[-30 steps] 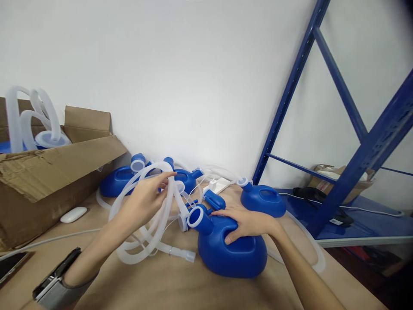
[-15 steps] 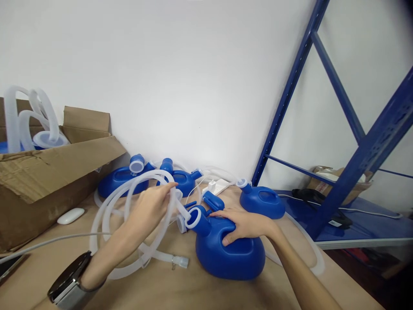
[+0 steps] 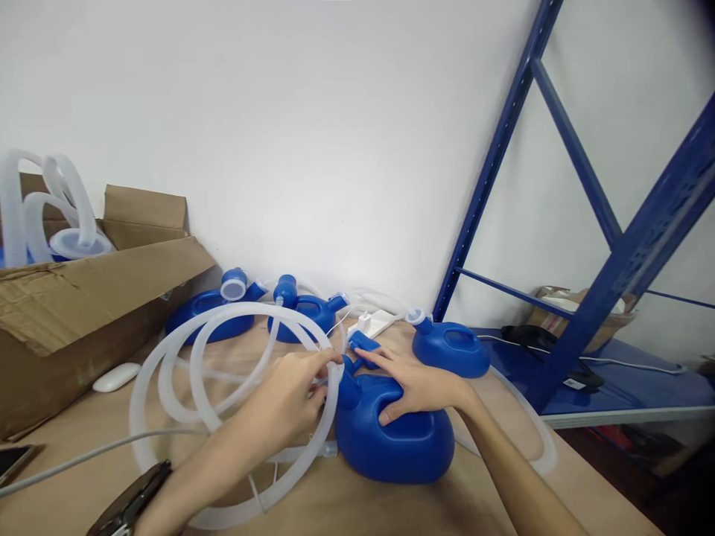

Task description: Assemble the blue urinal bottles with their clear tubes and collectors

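Note:
My left hand (image 3: 290, 402) is closed on a coiled translucent white tube (image 3: 184, 357), pinching it right at the neck of the near blue plastic container (image 3: 391, 439). The hand hides the container's mouth. My right hand (image 3: 416, 387) lies on top of that container with its fingers around the handle and the forefinger stretched toward the neck. The loops of tube spread out to the left over the brown table (image 3: 346, 506).
Three more blue containers (image 3: 452, 346) (image 3: 302, 313) (image 3: 209, 313) stand by the wall, with a white power strip (image 3: 374, 322) between them. An open cardboard box (image 3: 72, 305) with tubes is at left, beside a white mouse (image 3: 116, 377). Blue shelving (image 3: 608, 298) rises at right.
My left hand has brought the tube's end right and down, onto the container's neck. The coils have dropped and spread wider over the table. My right hand has stayed on the container.

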### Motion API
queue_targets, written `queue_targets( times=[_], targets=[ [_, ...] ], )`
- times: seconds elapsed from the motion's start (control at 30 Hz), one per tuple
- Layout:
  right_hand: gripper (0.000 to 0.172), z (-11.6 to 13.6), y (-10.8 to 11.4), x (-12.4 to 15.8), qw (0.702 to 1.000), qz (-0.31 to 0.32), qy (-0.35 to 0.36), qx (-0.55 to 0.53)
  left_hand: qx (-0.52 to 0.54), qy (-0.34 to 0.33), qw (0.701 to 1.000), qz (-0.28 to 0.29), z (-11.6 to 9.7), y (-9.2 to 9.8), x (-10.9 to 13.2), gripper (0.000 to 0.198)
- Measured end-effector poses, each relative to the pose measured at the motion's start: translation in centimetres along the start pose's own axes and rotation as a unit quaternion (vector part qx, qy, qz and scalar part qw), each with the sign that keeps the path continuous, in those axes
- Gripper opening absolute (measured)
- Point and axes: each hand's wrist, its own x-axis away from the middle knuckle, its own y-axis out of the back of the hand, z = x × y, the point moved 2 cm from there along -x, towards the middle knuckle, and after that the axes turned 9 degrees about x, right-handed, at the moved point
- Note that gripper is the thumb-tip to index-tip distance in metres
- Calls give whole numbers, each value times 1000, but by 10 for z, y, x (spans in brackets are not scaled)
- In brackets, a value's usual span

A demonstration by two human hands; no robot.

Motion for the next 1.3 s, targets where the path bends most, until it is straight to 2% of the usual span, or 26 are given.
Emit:
queue_targets(
  times=[0.07,0.13,0.3,0.33,0.4,0.47,0.5,0.57,0.67,0.73,0.87,0.9,0.97,1.07,1.13,1.2,1.3],
  targets=[
    [120,7,-1,-2,998,-39,33,-25,22,30,999,18,-1,6,1,45],
    [110,16,-3,-6,994,-68,62,-60,48,47,997,34,-5,11,1,42],
    [84,37,-18,-21,989,-78,103,-73,66,60,994,68,-20,13,4,17],
    [82,39,-21,-23,989,-83,103,-67,51,63,994,71,-22,13,4,18],
    [76,39,-23,-25,988,-96,102,-62,-17,74,995,68,-23,15,5,27],
    [74,37,-24,-25,986,-111,106,-67,-143,88,984,53,-16,20,7,27],
    [73,37,-24,-25,984,-119,109,-69,-217,101,970,45,-11,24,7,26],
    [71,36,-24,-25,981,-141,112,-70,-352,132,926,31,1,31,9,37],
    [68,37,-26,-26,976,-174,116,-53,-481,152,863,-17,12,38,10,48],
    [66,40,-27,-27,973,-196,117,-31,-518,82,849,-60,9,37,8,46],
    [58,47,-28,-27,965,-231,122,23,-503,-234,820,-140,-13,21,6,31],
    [55,48,-29,-26,964,-235,122,38,-478,-286,818,-143,-16,17,6,29],
    [49,51,-30,-26,961,-242,121,66,-422,-306,846,-115,-17,13,6,29],
    [52,56,-31,-27,956,-259,112,83,-385,-209,898,-43,-6,12,2,31],
    [61,57,-31,-27,957,-270,86,70,-384,-155,910,-2,2,13,1,32],
    [69,54,-28,-25,961,-264,57,57,-370,-137,918,25,5,16,-1,30],
    [84,42,-19,-19,972,-215,50,76,-345,-127,929,50,5,18,-1,24]
  ],
)
